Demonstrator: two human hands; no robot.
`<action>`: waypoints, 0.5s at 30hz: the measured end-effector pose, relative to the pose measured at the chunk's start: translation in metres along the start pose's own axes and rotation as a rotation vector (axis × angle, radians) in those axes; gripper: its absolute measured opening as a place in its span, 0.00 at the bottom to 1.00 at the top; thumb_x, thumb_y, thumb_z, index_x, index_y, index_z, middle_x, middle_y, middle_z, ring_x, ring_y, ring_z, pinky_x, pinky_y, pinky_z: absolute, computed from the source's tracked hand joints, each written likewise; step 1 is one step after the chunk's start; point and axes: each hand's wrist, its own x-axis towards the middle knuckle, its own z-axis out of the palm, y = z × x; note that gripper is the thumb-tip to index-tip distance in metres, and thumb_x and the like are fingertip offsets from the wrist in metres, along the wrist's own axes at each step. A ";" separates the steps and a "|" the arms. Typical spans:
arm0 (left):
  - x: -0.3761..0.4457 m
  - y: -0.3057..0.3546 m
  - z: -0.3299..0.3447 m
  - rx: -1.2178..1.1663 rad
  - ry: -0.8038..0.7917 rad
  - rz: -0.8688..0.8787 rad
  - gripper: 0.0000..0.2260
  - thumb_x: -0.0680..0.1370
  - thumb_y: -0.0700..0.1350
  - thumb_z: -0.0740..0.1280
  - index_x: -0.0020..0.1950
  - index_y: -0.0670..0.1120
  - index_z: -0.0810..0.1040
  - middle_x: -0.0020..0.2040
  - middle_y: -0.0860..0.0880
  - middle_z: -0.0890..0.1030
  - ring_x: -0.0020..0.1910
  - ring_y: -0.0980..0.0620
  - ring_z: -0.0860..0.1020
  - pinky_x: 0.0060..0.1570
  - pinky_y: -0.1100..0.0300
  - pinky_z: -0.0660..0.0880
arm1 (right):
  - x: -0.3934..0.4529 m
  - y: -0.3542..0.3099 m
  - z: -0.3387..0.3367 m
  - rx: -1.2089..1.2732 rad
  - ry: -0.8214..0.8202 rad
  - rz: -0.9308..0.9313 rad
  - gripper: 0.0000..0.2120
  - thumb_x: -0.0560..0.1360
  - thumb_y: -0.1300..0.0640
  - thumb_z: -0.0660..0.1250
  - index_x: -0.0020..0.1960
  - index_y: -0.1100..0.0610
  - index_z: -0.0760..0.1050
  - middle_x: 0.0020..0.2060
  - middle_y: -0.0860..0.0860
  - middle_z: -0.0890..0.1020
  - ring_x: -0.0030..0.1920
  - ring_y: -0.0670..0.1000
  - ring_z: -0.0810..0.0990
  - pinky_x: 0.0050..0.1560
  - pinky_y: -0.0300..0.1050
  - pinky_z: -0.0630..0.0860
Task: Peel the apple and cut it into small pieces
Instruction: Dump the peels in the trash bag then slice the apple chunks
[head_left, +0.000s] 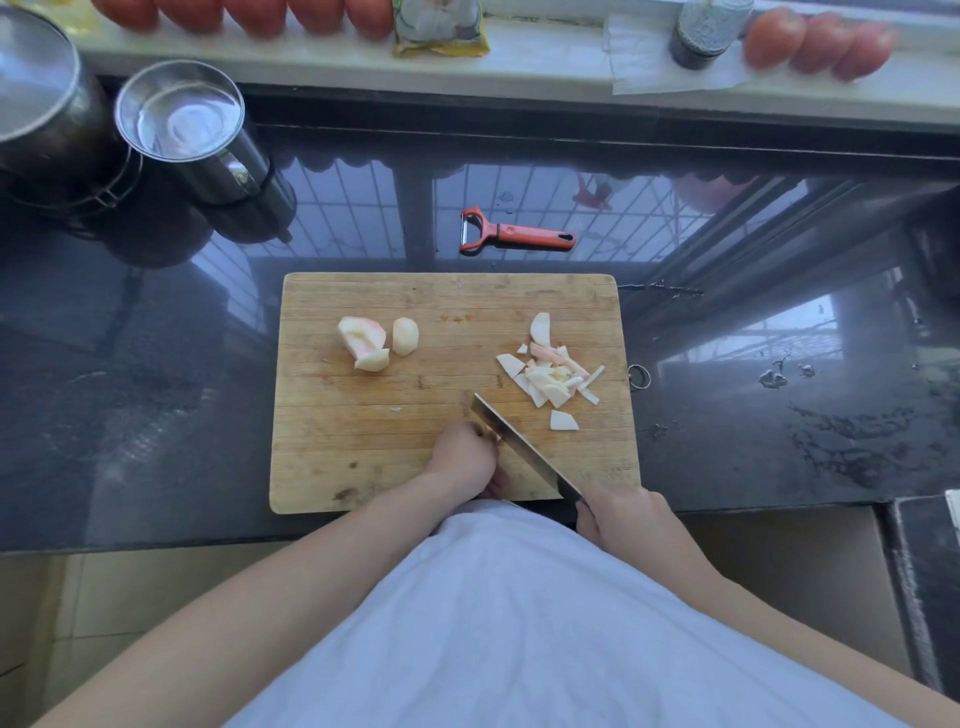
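While the right hand (626, 512) grips the knife (524, 447) handle at the cutting board's (363, 431) near right corner, the blade runs diagonally up-left across the board's near half, tip toward the board centre. Fingers are wrapped around the handle, which is mostly hidden by the hand.

Left hand (462, 457) sits on the board's near edge, left of the blade and touching it, with the fingers curled. Whatever it holds against the blade is hidden; cannot tell if an apple piece is under it.

Apple, all peeled, relative to the board:
- two larger chunks (376, 340) in the far-left part, well apart from both hands
- pile of small cut pieces (553, 376) in the right part, just beyond the blade tip
- one loose piece (562, 421) right of the blade, near it, not touching

Red peeler (514, 234) lies on the dark glossy tabletop (156, 389) just beyond the board's far edge, head to the left. Two steel containers (176, 124) stand on the tabletop beyond the board's far-left corner. A light ledge (545, 57) behind the board carries tomatoes (821, 44), a packet (441, 26) and a dark jar (706, 31).
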 end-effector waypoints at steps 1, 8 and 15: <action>0.001 -0.001 0.000 0.000 -0.001 0.007 0.16 0.86 0.40 0.56 0.40 0.44 0.73 0.32 0.49 0.75 0.17 0.68 0.71 0.21 0.73 0.67 | -0.001 0.001 0.001 -0.014 -0.016 0.011 0.10 0.81 0.55 0.56 0.58 0.54 0.72 0.49 0.53 0.81 0.48 0.58 0.81 0.48 0.50 0.78; 0.006 -0.004 0.002 -0.023 0.001 -0.025 0.14 0.86 0.40 0.57 0.44 0.41 0.77 0.32 0.49 0.77 0.18 0.66 0.73 0.19 0.72 0.67 | 0.010 0.003 0.011 -0.070 -0.029 -0.001 0.08 0.80 0.57 0.56 0.52 0.57 0.72 0.43 0.54 0.81 0.42 0.59 0.81 0.42 0.50 0.77; 0.009 -0.006 0.003 -0.117 -0.006 -0.047 0.12 0.84 0.38 0.57 0.53 0.38 0.80 0.37 0.46 0.82 0.20 0.62 0.77 0.20 0.71 0.69 | 0.052 -0.025 0.015 -0.015 0.093 -0.067 0.08 0.80 0.59 0.55 0.52 0.58 0.72 0.44 0.57 0.82 0.44 0.63 0.81 0.36 0.49 0.67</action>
